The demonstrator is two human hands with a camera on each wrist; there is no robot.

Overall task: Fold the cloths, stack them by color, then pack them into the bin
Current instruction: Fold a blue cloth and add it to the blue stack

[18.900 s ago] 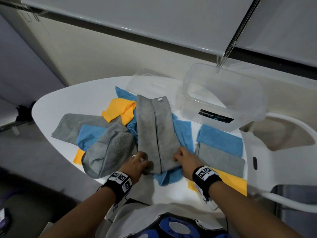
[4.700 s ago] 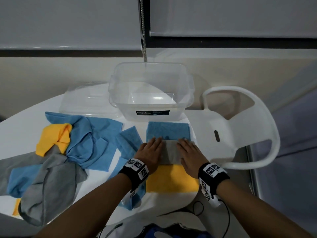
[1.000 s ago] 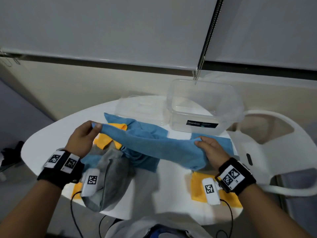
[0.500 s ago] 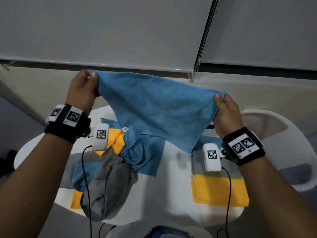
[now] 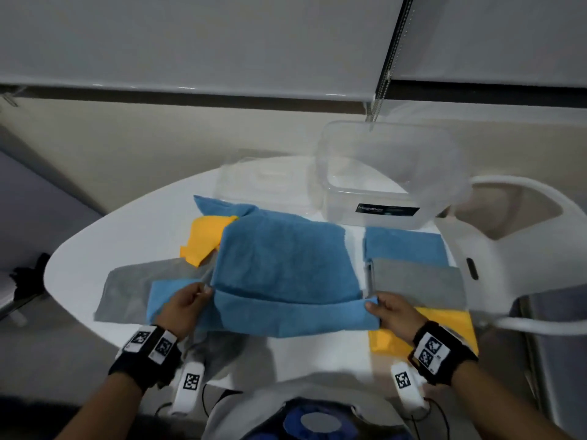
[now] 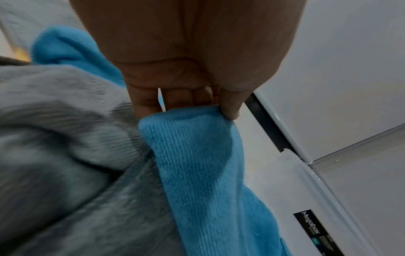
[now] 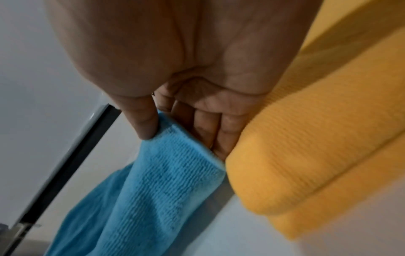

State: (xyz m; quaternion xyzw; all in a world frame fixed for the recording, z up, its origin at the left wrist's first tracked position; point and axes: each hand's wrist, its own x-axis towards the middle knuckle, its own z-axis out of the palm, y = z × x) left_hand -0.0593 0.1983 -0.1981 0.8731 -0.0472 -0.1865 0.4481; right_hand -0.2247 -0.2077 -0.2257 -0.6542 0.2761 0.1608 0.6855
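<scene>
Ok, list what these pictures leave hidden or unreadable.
- Head view: the spread blue cloth covers most of the unfolded pile, so its count is unclear.
- Head view: small print on the bin label is too small.
- Right wrist view: the folded yellow cloth blocks the other stacks.
- Left wrist view: the grey cloth is blurred.

The bin [image 5: 390, 173] carries a black label reading "Megabox".
</scene>
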